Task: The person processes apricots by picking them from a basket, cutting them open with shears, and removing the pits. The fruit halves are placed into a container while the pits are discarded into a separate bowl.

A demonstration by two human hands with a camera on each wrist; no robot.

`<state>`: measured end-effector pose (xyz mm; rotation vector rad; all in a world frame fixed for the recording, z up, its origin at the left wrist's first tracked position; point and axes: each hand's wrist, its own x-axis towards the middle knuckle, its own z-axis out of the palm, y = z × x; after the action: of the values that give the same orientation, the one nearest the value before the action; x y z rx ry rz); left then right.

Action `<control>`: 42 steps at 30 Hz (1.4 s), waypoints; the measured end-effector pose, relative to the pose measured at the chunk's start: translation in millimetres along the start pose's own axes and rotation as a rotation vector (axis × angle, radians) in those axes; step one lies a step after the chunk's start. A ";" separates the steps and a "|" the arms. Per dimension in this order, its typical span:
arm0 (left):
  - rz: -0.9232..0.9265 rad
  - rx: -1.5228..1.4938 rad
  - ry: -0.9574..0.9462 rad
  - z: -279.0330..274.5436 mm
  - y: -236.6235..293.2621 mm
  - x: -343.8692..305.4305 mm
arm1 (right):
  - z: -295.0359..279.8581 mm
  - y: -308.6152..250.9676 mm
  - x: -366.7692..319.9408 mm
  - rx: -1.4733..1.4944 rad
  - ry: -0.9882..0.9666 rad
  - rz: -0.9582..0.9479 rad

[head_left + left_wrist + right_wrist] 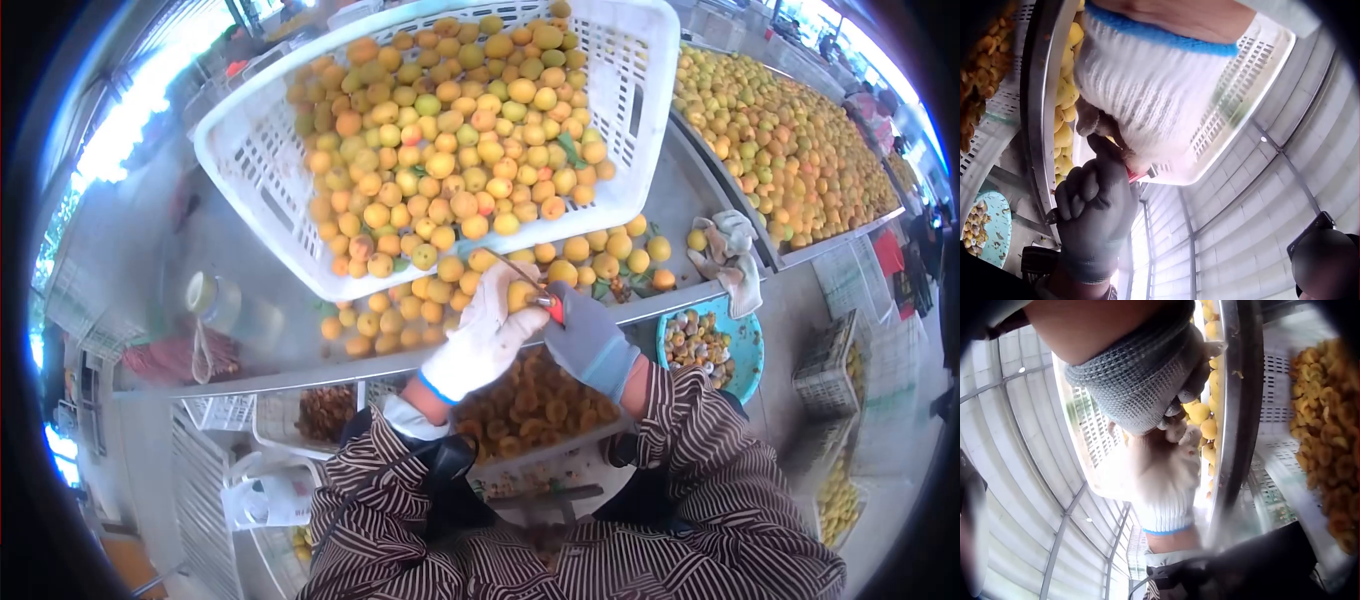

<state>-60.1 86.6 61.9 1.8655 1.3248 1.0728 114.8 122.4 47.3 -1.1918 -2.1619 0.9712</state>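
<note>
In the head view the left hand (pixel 482 335), in a white glove, grips a yellow fruit (pixel 521 296) between thumb and fingers. The right hand (pixel 590 338), gloved in grey, is curled round the red handle (pixel 553 308) of a knife, whose thin blade (pixel 512 264) points up and left past the fruit. Both hands meet above the metal table edge. In the left wrist view the grey-gloved hand (pixel 1099 203) touches the white glove (pixel 1147 94), with red showing between them. The right wrist view shows the gloves (pixel 1141 381) close together, the fruit hidden.
A white crate (pixel 640 120) of yellow fruit stands on the table, loose fruit (pixel 400 310) along its front. Below are a crate of halved fruit (pixel 535 400) and a turquoise basin (pixel 748 350). A crumpled glove (pixel 735 262) lies at the table's right; a fruit heap (pixel 790 150) lies beyond.
</note>
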 end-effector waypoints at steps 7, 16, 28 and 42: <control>-0.086 0.106 0.036 17.9 10.5 11.5 | 1.8 18.2 2.3 -0.025 0.073 0.020; -0.056 -0.024 -0.134 8.4 -0.6 17.1 | -25.4 0.6 -7.0 0.808 -0.264 0.479; -0.051 -1.324 -0.073 7.0 -31.8 22.9 | -48.9 -20.7 -13.6 0.759 -0.238 0.443; -0.166 -0.350 0.044 -11.1 -6.6 12.3 | -19.6 0.4 -23.2 0.617 -0.142 0.392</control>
<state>-70.7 100.6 65.2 1.4589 1.2025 1.1773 140.2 109.5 57.7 -1.2629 -1.5450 1.7736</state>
